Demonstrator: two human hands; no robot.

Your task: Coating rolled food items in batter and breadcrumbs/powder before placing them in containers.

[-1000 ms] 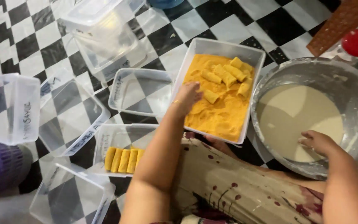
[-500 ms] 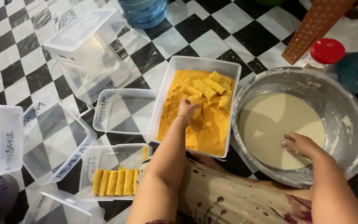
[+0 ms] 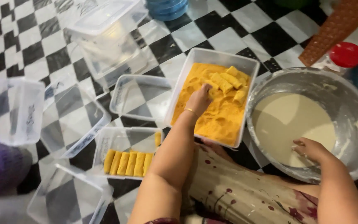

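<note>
We count five breaded rolls [image 3: 128, 163] in a clear plastic box [image 3: 121, 135] at seven o'clock. Our left hand [image 3: 198, 99], fingers curled, presses into orange crumbs in the rectangular tray [image 3: 179, 89]; our right hand [image 3: 311, 149], loosely spread, dips into pale batter in the round metal bowl [image 3: 353, 103] at three o'clock

The left hand [image 3: 199, 99] rested in the orange crumbs of a rectangular white tray [image 3: 179, 93], fingers touching a coated roll [image 3: 221, 82] among several piled toward the tray's far end. The right hand [image 3: 311, 150] dipped into pale batter at the near rim of a metal bowl [image 3: 353, 95]. Finished rolls [image 3: 128, 162] lined a clear container [image 3: 121, 135] on the checkered floor [image 3: 228, 29].
</note>
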